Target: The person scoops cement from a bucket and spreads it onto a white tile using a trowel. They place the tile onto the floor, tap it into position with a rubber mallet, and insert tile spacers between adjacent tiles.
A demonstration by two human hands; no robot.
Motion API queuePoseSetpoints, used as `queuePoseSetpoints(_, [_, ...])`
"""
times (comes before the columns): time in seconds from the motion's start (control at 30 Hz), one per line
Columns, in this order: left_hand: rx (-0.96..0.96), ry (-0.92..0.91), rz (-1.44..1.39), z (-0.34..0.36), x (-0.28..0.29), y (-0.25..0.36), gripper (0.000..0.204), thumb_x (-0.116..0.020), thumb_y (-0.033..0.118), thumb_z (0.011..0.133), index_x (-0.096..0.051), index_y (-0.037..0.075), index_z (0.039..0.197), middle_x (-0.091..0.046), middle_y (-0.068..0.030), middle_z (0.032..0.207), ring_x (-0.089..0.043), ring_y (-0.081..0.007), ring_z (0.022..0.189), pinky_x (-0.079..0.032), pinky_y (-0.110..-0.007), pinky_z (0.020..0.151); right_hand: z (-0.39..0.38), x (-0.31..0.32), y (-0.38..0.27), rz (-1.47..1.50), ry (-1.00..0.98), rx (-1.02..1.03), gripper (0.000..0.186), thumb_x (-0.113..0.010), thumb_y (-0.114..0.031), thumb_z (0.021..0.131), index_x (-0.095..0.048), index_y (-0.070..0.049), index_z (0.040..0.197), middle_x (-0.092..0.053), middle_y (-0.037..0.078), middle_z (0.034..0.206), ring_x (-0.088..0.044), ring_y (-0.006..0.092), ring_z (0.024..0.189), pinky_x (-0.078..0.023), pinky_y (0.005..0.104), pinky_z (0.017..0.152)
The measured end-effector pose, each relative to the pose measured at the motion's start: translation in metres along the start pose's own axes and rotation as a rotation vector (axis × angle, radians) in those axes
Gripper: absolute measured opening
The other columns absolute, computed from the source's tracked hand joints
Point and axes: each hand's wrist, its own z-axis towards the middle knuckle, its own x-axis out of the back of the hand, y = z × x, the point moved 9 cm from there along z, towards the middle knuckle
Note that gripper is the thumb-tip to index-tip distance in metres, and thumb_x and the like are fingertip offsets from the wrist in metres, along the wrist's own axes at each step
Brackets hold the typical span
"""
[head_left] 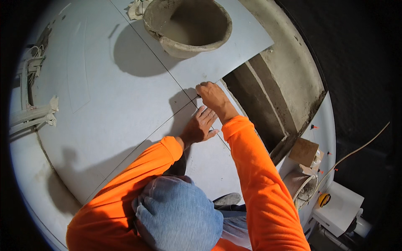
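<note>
Pale grey floor tiles meet at a cross of thin dark joints in front of me. My left hand lies with its fingers stretched out on a tile just nearer than that crossing. Right by the crossing, my right hand is closed, its fingertips pinched at the joint. A small dark bit shows under those fingers, too covered to name. Beyond both hands a round, mortar-crusted bucket stands on the tiles, with greyish matter inside.
To the right, an untiled gap shows bare concrete and a dark recess. Small red-and-black pieces, a cardboard box, a pale cable, a yellow tool and a white box lie nearby. Dusty metal legs stand far left.
</note>
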Motion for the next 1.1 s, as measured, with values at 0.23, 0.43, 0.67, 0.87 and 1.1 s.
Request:
queuePoseSetpoints(0.23, [-0.018, -0.077, 0.034, 0.005, 0.0, 0.002, 0.07, -0.067, 0.049, 0.101, -0.064, -0.009, 0.14, -0.065, -0.0274, 0.146, -0.053, -0.0414, 0.145, -0.032, -0.058, 0.127, 0.003, -0.004, -0.008, -0.115, 0.041, 0.075, 0.014, -0.063, -0.01, 0.094, -0.076, -0.004, 0.097, -0.077, 0.016, 0.101, -0.076, 0.0366, 0.103, -0.064, 0.0454, 0.089])
queuePoseSetpoints(0.43, [-0.01, 0.066, -0.051, 0.001, 0.011, 0.004, 0.072, -0.073, 0.043, 0.096, -0.059, -0.008, 0.145, -0.061, -0.0279, 0.149, -0.05, -0.0434, 0.148, -0.028, -0.058, 0.131, -0.01, -0.007, 0.023, 0.22, 0.058, -0.197, 0.013, -0.068, -0.006, 0.094, -0.073, 0.0, 0.105, -0.074, 0.021, 0.103, -0.074, 0.0441, 0.101, -0.06, 0.0503, 0.089])
queuePoseSetpoints(0.67, [0.049, -0.135, -0.01, 0.0, -0.011, -0.003, 0.078, -0.064, 0.052, 0.104, -0.053, -0.007, 0.154, -0.05, -0.0258, 0.164, -0.04, -0.0405, 0.156, -0.027, -0.056, 0.132, -0.022, -0.006, 0.024, 0.239, 0.088, -0.306, 0.02, -0.07, -0.009, 0.096, -0.073, -0.004, 0.115, -0.075, 0.02, 0.111, -0.073, 0.043, 0.106, -0.06, 0.0496, 0.093])
queuePoseSetpoints(0.87, [0.084, -0.181, 0.025, -0.001, -0.019, -0.005, 0.08, -0.063, 0.052, 0.104, -0.048, -0.004, 0.159, -0.044, -0.0212, 0.169, -0.035, -0.0368, 0.16, -0.025, -0.054, 0.134, -0.04, -0.006, 0.038, 0.511, 0.207, -0.321, 0.044, -0.07, -0.004, 0.093, -0.066, -0.007, 0.136, -0.07, 0.023, 0.124, -0.067, 0.0448, 0.119, -0.055, 0.0531, 0.103])
queuePoseSetpoints(1.1, [0.075, -0.218, 0.069, -0.028, 0.001, -0.021, 0.073, -0.055, 0.05, 0.109, -0.046, 0.002, 0.163, -0.036, -0.0168, 0.177, -0.028, -0.0315, 0.166, -0.019, -0.051, 0.136, -0.147, -0.017, 0.104, 0.067, 0.333, -0.774, 0.038, -0.074, -0.018, 0.096, -0.071, -0.004, 0.13, -0.065, 0.022, 0.135, -0.06, 0.0448, 0.123, -0.051, 0.0551, 0.104])
